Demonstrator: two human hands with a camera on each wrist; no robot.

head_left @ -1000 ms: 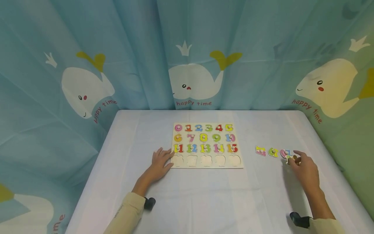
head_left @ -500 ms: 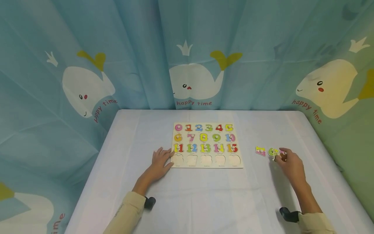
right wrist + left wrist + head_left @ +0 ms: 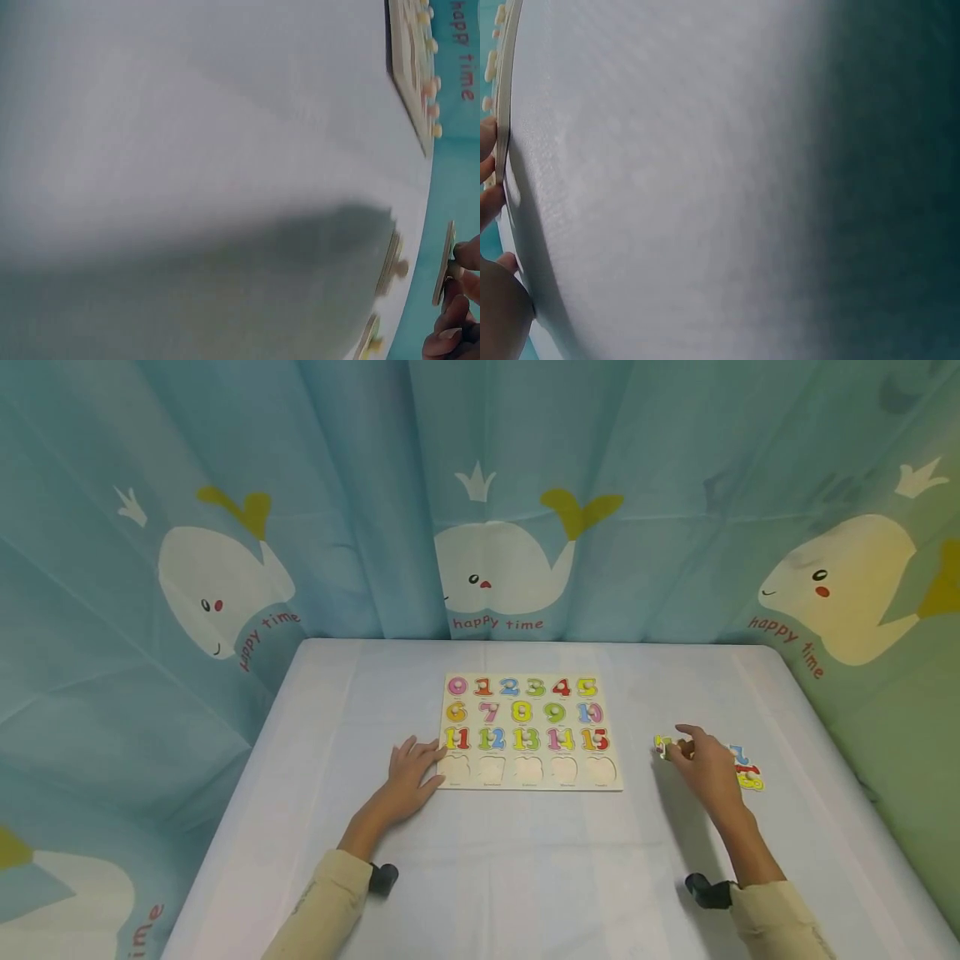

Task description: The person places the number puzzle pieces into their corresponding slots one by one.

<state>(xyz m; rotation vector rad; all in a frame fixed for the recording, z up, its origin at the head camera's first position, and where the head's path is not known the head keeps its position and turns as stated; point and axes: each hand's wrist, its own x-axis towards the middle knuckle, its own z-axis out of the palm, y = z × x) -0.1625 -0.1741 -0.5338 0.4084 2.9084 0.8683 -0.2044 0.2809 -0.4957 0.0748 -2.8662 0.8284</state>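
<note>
My right hand is at the right of the table, pinching a number puzzle piece by its knob. In the right wrist view that piece is tilted and clear of the tabletop. Its number cannot be read. Below it lie two flat knobbed pieces. My left hand rests at the left edge of the wooden number board, fingertips on the edge. Knobbed numbers 0 to 15 fill its upper three rows; the bottom row shows bare recesses.
Right of my right hand lie a partly covered blue piece and a red and yellow piece. The white-covered table ends against a whale-print curtain at the back and sides.
My right hand has moved left with the pinched piece, over the row of loose pieces, uncovering the red and yellow piece. My left hand has stayed at the board.
</note>
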